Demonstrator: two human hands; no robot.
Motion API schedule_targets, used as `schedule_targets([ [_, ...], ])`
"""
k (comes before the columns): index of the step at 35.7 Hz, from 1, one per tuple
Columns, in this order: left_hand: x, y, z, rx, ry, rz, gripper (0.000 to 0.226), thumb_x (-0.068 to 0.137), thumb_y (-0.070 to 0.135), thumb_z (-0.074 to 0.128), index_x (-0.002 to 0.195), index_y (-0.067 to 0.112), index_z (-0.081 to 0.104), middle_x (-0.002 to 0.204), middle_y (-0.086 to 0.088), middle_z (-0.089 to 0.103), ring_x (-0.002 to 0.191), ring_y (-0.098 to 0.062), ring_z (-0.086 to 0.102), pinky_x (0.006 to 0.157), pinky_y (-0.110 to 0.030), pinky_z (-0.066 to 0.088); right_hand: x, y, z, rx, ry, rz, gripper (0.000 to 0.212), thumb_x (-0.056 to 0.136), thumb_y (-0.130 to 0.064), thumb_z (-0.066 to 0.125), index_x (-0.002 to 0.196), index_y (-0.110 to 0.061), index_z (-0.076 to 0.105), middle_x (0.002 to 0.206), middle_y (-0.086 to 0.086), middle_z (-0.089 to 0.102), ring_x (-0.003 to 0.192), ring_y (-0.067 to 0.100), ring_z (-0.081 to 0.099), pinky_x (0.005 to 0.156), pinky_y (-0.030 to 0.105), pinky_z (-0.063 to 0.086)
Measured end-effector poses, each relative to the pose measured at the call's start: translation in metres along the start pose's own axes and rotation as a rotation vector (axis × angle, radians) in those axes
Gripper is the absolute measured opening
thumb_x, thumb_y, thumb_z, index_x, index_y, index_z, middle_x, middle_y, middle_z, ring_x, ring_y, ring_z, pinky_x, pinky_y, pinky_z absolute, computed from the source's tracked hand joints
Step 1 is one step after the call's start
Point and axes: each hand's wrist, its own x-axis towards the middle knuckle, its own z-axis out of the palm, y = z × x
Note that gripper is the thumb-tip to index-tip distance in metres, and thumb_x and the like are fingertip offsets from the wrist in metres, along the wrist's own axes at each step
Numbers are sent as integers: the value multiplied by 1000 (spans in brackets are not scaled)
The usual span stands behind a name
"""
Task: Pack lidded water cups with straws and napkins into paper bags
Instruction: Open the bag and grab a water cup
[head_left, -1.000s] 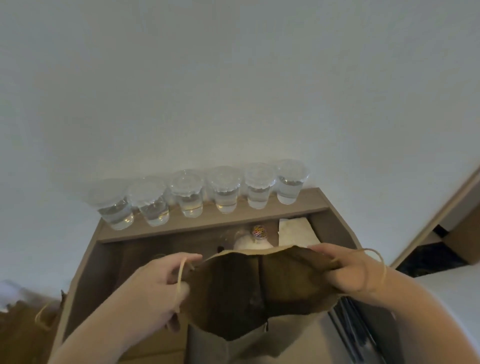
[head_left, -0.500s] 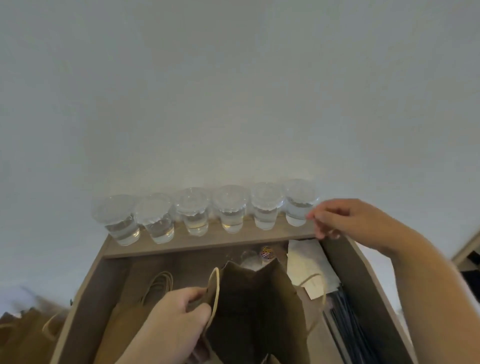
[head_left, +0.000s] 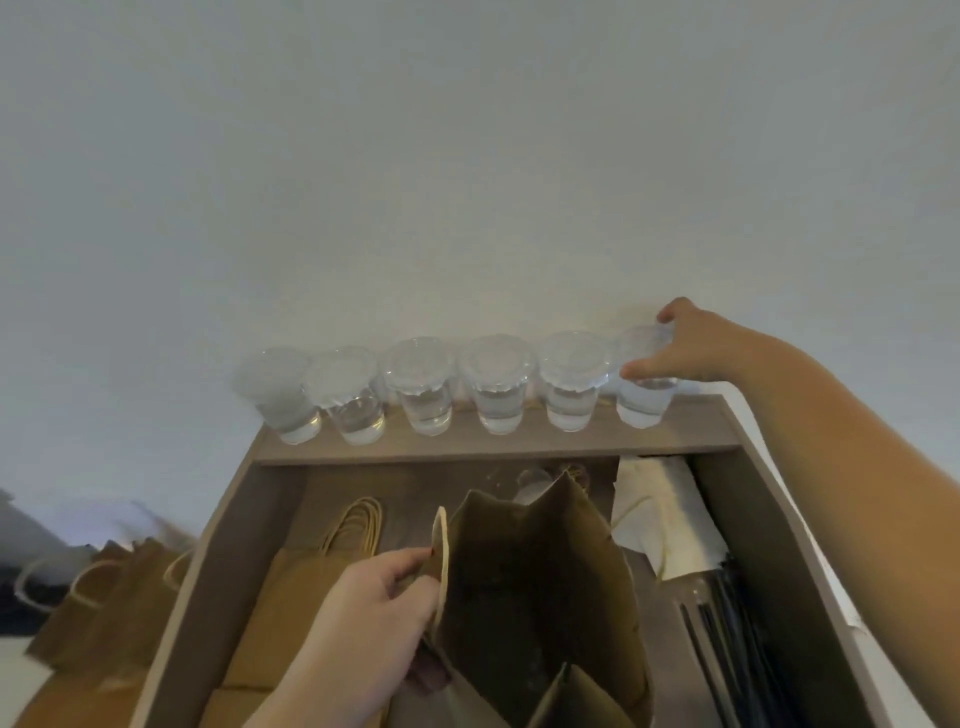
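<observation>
An open brown paper bag (head_left: 530, 597) stands in the wooden tray, its mouth facing up. My left hand (head_left: 374, 608) pinches the bag's left rim by the twine handle. Several clear lidded cups of water (head_left: 426, 389) line the shelf at the back against the wall. My right hand (head_left: 680, 348) reaches over the rightmost cup (head_left: 644, 400), with thumb and fingers curled round its lid. White napkins (head_left: 660, 514) lie to the right of the bag, and black straws (head_left: 727, 634) lie in front of them.
A wooden tray (head_left: 753, 519) with raised sides holds everything. Flat folded paper bags (head_left: 291, 597) lie in its left part. More brown bags (head_left: 104, 597) stand outside the tray at the left. A plain wall rises right behind the cups.
My right hand let go of the bag's right rim, rose to the shelf and closed round the rightmost cup's lid. My left hand keeps hold of the bag.
</observation>
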Motion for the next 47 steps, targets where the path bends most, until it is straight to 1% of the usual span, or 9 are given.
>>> schedule_targets([
  [5,-2,-5,4,-3,-20,9,40,105,13,53,95,42,79,74,-8,79,53,-23,73,49,-29,59,-23,-10,-8,-117,-58,-19,116,72,-59,88,163,-24,25,156,13,46,131,36,54,102,49,51],
  [8,-1,-9,2,-11,-32,-5,27,107,18,55,104,36,74,79,-6,81,58,-22,76,56,-31,63,-59,-22,-23,-202,-60,-26,111,77,-64,82,166,-31,23,164,11,35,141,38,48,111,55,47],
  [14,8,-18,7,-17,-14,19,21,107,22,56,110,41,64,78,-1,81,59,-19,77,52,-25,60,-179,-73,-68,-190,-17,-260,112,50,-98,61,148,-53,33,132,-12,47,112,20,58,83,36,50],
  [20,5,-17,11,-71,-54,72,27,106,18,52,112,35,73,79,-7,81,61,-26,77,56,-31,62,-259,-118,-51,-228,-156,-432,94,47,-99,59,130,-66,29,118,-32,47,97,4,61,80,31,56],
  [28,4,-29,5,-67,-107,83,28,104,20,52,122,32,70,79,-5,82,63,-27,78,54,-30,61,-238,-120,42,-466,-357,-423,92,60,-83,73,136,-45,38,108,-23,48,89,6,54,79,31,56],
  [35,8,-47,-2,-68,-152,69,32,95,38,60,126,42,67,90,7,82,75,-18,80,69,-37,66,-216,-120,126,-682,-409,-329,109,68,-63,88,156,-28,34,130,3,58,112,27,62,91,41,58],
  [38,10,-52,-6,-38,-132,97,38,86,46,59,123,46,69,92,12,81,82,-17,79,80,-42,67,-213,-124,157,-797,-514,-359,103,81,-59,83,161,-20,32,133,11,59,114,31,63,98,47,59],
  [43,9,-53,-8,-48,-162,98,25,88,40,58,107,53,68,89,6,81,70,-17,79,66,-37,67,-204,-127,182,-969,-668,-382,94,91,-59,75,165,-20,32,150,13,52,136,37,53,115,53,46],
  [47,8,-52,-7,38,-154,126,27,90,41,57,116,45,65,99,7,79,82,-18,78,79,-40,67,-203,-128,188,-1029,-681,-412,83,95,-56,73,162,-20,39,153,13,52,140,37,50,122,53,39],
])
